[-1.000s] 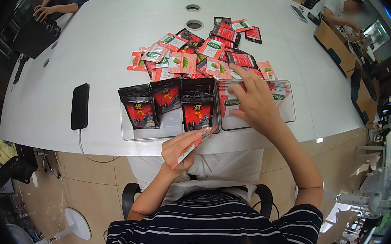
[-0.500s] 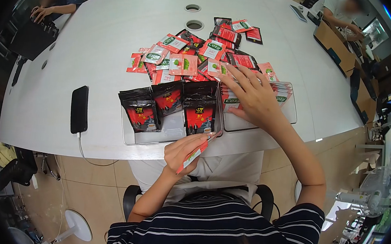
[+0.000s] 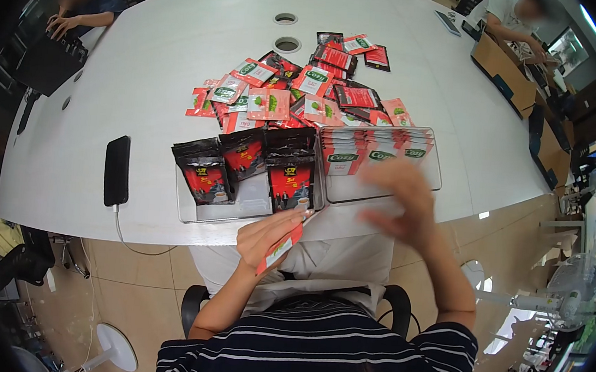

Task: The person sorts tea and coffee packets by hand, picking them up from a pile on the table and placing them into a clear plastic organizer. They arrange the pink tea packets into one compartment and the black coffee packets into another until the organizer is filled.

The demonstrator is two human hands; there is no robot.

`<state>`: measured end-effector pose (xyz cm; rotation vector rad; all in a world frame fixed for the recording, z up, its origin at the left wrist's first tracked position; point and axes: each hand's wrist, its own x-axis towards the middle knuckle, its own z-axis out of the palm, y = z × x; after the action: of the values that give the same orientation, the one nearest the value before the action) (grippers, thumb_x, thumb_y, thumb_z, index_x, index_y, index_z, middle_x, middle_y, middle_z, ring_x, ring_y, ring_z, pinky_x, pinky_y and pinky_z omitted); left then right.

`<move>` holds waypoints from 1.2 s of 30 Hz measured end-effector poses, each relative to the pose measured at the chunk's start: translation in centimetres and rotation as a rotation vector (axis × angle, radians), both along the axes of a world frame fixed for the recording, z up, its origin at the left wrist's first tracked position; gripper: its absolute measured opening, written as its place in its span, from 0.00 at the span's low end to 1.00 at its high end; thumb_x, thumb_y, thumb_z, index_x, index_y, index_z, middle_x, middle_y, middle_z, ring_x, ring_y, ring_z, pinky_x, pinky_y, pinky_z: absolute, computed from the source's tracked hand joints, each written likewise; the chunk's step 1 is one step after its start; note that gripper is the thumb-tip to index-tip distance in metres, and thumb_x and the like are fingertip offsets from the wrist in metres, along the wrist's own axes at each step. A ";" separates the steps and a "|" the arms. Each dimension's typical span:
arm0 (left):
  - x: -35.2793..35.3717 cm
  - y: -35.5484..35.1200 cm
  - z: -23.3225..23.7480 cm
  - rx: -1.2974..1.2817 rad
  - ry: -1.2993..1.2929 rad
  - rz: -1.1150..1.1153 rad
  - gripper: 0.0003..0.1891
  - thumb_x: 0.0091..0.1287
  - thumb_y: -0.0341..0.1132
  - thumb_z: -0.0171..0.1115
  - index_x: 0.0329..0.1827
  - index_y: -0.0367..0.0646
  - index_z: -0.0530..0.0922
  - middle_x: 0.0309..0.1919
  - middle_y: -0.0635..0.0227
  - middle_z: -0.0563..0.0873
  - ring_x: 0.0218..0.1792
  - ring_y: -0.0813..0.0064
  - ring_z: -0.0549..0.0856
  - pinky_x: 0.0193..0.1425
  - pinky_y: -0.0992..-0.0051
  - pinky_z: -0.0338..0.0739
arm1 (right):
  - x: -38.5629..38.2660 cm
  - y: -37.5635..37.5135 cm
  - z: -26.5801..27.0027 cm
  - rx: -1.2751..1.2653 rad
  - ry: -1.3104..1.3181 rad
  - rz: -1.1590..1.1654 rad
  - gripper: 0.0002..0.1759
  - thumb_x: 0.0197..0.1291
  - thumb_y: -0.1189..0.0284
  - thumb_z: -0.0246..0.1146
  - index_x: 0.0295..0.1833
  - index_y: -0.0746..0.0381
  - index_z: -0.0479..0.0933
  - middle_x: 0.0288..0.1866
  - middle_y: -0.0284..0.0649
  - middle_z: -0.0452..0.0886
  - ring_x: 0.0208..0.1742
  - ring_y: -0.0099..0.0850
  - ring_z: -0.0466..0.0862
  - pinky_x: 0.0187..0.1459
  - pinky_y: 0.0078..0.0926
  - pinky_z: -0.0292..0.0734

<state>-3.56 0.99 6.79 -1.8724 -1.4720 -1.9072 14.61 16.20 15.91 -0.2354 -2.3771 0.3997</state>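
White table (image 3: 167, 61) over tan floor tiles (image 3: 127, 277), sachet pile (image 3: 284, 100) mid-table, left hand (image 3: 265, 236) at its near edge pinching a red sachet (image 3: 280, 247), right hand (image 3: 403, 202) too blurry to tell.

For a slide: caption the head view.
Left hand holds a red sachet; blurred right hand hovers by Cozy packets in a tray.

Open tabletop (image 3: 168, 47) left of the phone (image 3: 116, 170); a sachet pile (image 3: 284, 96) blocks beyond the trays (image 3: 251, 199).
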 end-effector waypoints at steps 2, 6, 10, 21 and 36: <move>0.8 -0.1 -0.3 -0.025 -0.008 -0.054 0.16 0.54 0.22 0.69 0.46 0.34 0.81 0.35 0.55 0.88 0.35 0.61 0.89 0.39 0.74 0.83 | -0.2 -2.9 0.4 -0.093 -0.057 0.085 0.22 0.44 0.70 0.74 0.47 0.59 0.78 0.43 0.36 0.82 0.46 0.36 0.82 0.47 0.33 0.74; 3.1 0.3 1.4 -0.140 -0.149 -0.252 0.15 0.64 0.32 0.63 0.51 0.32 0.79 0.41 0.51 0.87 0.39 0.60 0.89 0.44 0.74 0.82 | 1.6 -3.4 -1.8 -0.169 -0.084 0.022 0.17 0.46 0.74 0.73 0.44 0.60 0.79 0.35 0.35 0.82 0.37 0.32 0.82 0.39 0.30 0.75; 4.1 1.7 0.1 -0.107 -0.238 -0.294 0.18 0.71 0.36 0.52 0.55 0.29 0.75 0.46 0.47 0.85 0.44 0.58 0.88 0.49 0.71 0.81 | 3.3 -0.9 -0.1 -0.296 0.038 -0.206 0.13 0.48 0.75 0.71 0.40 0.61 0.79 0.34 0.36 0.81 0.31 0.32 0.80 0.33 0.29 0.75; 3.9 2.5 -2.5 -0.301 -0.048 -0.162 0.11 0.61 0.31 0.66 0.44 0.34 0.80 0.27 0.64 0.87 0.21 0.69 0.84 0.26 0.75 0.76 | 3.2 6.4 -1.3 0.239 -0.329 -0.302 0.19 0.41 0.67 0.74 0.38 0.59 0.74 0.37 0.34 0.73 0.41 0.34 0.74 0.40 0.31 0.70; 3.9 2.4 -1.4 -0.371 -0.134 -0.172 0.07 0.61 0.29 0.66 0.38 0.33 0.81 0.24 0.65 0.86 0.22 0.69 0.85 0.27 0.76 0.76 | 1.1 7.3 -1.1 0.278 -0.390 -0.280 0.34 0.32 0.62 0.78 0.47 0.57 0.71 0.51 0.36 0.70 0.51 0.33 0.73 0.49 0.33 0.69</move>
<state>0.38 3.38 5.42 -2.1196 -1.8737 -1.9760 15.74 23.49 14.79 -0.5489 -2.6900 -0.1223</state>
